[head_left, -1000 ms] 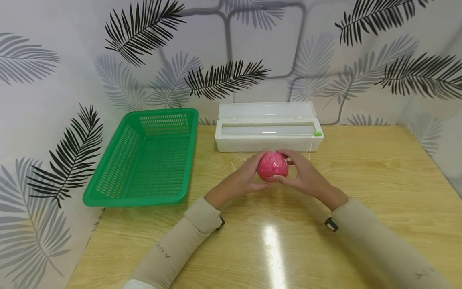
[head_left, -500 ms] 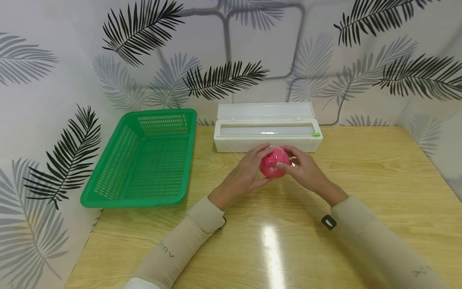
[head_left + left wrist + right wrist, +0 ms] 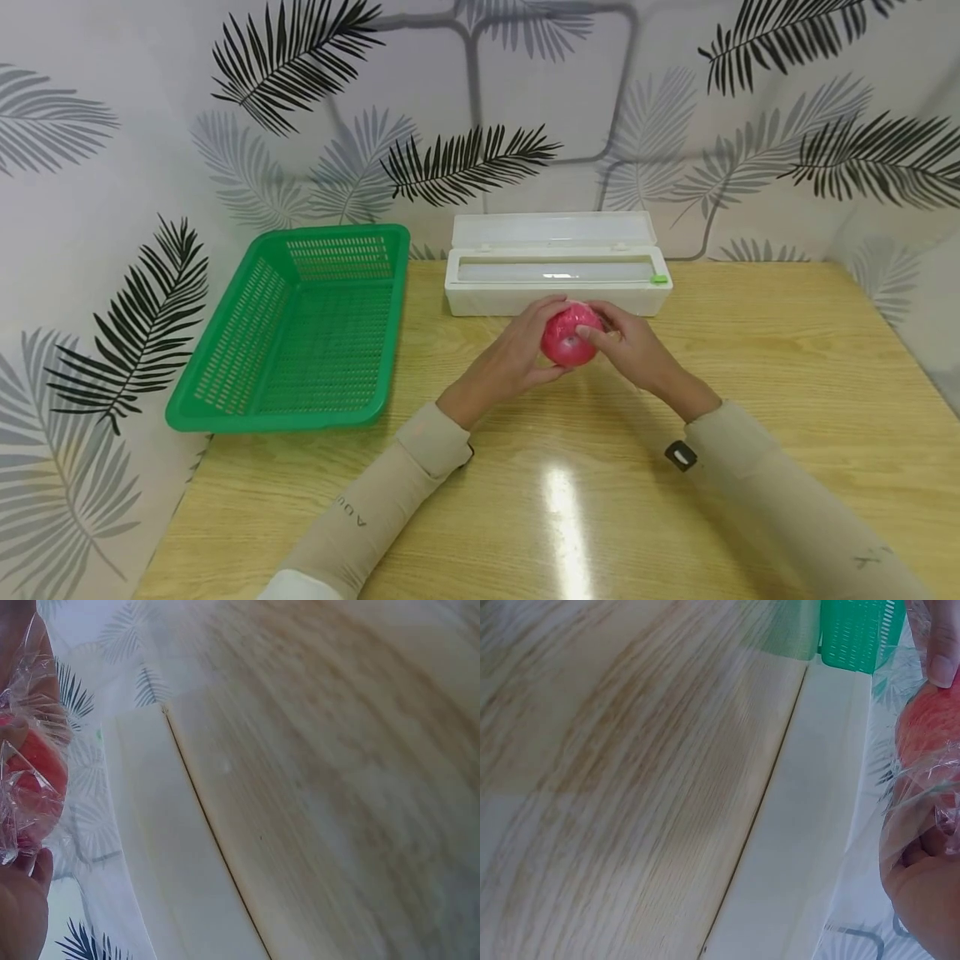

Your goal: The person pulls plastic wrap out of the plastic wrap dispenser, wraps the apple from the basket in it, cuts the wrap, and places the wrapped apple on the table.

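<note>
A red apple (image 3: 564, 343) is held up between both hands, in front of the white box. Clear plastic wrap (image 3: 30, 796) covers it, with loose crumpled film bunched on the side seen in the wrist views. My left hand (image 3: 513, 354) grips the apple from the left, fingers over the top and thumb underneath. From the right, my right hand (image 3: 637, 350) holds it, the thumb pressing on the face toward me and the other fingers behind. In the right wrist view, a fingertip touches the apple (image 3: 928, 731) and film stretches across the curled fingers.
Behind the hands stands a white cling film dispenser (image 3: 558, 300), its lid raised and a roll inside. A green slider (image 3: 659, 279) sits at its right end. To the left is a green plastic basket (image 3: 386, 358). The wooden table (image 3: 787, 375) meets a leaf-patterned wall (image 3: 540, 92).
The apple has risen slightly and turned in the hands. My right thumb has moved from its lower edge up onto its front face.
</note>
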The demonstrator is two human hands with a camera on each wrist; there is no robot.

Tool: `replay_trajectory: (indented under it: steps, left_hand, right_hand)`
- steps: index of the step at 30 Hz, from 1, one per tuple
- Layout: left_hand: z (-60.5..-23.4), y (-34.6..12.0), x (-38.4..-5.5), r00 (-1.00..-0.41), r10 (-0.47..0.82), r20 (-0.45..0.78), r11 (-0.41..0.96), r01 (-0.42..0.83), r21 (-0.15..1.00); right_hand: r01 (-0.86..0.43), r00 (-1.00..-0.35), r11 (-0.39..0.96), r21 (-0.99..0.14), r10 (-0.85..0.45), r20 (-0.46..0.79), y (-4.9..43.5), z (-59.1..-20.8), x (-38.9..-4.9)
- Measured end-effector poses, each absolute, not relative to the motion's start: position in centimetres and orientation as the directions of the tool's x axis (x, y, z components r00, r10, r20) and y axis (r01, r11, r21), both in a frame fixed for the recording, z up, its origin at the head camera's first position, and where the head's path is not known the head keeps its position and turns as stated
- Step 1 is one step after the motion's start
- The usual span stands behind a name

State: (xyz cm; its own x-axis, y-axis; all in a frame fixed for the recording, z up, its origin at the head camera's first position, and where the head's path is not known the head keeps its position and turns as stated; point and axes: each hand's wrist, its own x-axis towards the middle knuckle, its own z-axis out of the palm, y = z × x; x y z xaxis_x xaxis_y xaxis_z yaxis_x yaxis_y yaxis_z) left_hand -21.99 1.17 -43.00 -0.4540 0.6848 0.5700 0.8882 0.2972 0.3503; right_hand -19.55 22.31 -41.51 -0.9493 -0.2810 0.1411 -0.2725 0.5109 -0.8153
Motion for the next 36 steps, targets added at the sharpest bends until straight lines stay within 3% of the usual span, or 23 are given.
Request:
replay_trajectory:
  steps: [8,12,18,22,29,36]
  left_hand:
    - [-42.9,1.4,-22.9,-0.463,0.685,0.563,0.248,0.875,0.417]
    - [-42.8,1.3,-23.1,-0.464,0.684,0.563,0.251,0.874,0.415]
    - [-42.1,1.2,-22.9,-0.482,0.674,0.560,0.236,0.859,0.455]
    - [-41.7,1.3,-22.7,-0.527,0.664,0.530,0.247,0.824,0.510]
    - [-41.3,1.2,-22.6,-0.596,0.640,0.485,0.255,0.760,0.598]
    - [-41.3,1.0,-22.7,-0.666,0.612,0.427,0.214,0.659,0.721]
  right_hand:
    - [-0.267,-0.944,0.519,-0.812,-0.310,0.113,22.3,-40.7,-19.1]
    - [-0.335,-0.924,0.530,-0.779,-0.345,0.163,22.2,-40.5,-19.1]
    - [-0.440,-0.896,0.502,-0.744,-0.302,0.326,23.4,-41.3,-19.3]
    - [-0.528,-0.847,0.428,-0.733,-0.327,0.419,23.7,-40.8,-18.6]
    - [-0.561,-0.817,0.414,-0.717,-0.417,0.398,22.3,-38.0,-15.9]
    - [-0.557,-0.820,0.391,-0.733,-0.401,0.409,22.0,-37.3,-16.3]
